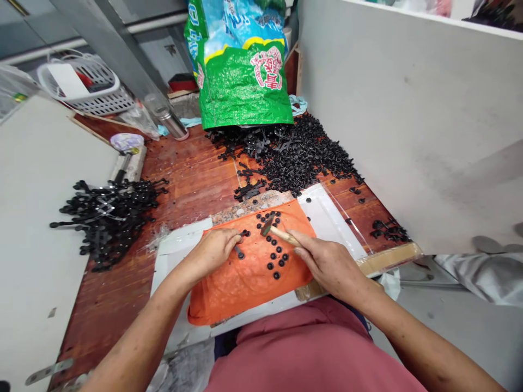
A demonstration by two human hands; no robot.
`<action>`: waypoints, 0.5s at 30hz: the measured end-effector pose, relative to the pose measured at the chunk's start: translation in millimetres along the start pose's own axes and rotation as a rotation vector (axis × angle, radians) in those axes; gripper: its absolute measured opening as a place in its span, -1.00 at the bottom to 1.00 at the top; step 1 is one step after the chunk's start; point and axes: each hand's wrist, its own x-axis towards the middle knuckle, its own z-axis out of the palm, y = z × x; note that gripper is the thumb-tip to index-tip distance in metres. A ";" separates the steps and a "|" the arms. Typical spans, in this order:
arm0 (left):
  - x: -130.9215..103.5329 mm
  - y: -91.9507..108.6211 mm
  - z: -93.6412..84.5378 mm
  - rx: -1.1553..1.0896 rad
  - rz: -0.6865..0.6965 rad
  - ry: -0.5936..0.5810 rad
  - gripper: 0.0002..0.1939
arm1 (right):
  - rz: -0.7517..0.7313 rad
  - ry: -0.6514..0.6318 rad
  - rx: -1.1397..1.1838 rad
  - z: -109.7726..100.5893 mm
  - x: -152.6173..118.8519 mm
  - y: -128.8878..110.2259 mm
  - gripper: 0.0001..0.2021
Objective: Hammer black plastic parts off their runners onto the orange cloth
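Observation:
An orange cloth (pixel 245 288) lies over a board in front of me. My right hand (pixel 327 261) is closed round the wooden handle of a small hammer (pixel 281 234), whose dark metal head rests over the cloth among several round black pieces (pixel 277 275). To the left, my left hand (pixel 220 245) pinches a black part (pixel 239 252) with rounded ends, which is partly hidden by the fingers. The hammer head is a little to the right of this part, apart from it.
Small black parts (pixel 290 158) are heaped behind the cloth, below a green and blue bag (pixel 241 92). More black strips (pixel 106 218) pile up at left. A metal flask (pixel 174 124) and white basket (pixel 102 100) are further back. Grey panels (pixel 408 120) flank the wooden table (pixel 183 174).

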 end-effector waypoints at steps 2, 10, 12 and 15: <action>-0.6 1.5 2.9 0.039 -0.007 0.022 -0.66 | -0.050 0.011 -0.029 1.1 10.0 -6.8 -0.56; -2.2 0.6 13.4 0.085 -0.010 0.071 -0.64 | -0.091 -0.031 -0.150 0.5 32.0 -19.5 -0.52; -1.9 0.2 13.2 0.089 -0.002 0.070 -0.63 | -0.094 -0.030 -0.141 -3.0 31.5 -19.9 -0.52; -1.2 1.4 10.9 0.105 -0.001 0.066 -0.62 | -0.104 -0.006 -0.128 -7.5 29.3 -19.9 -0.50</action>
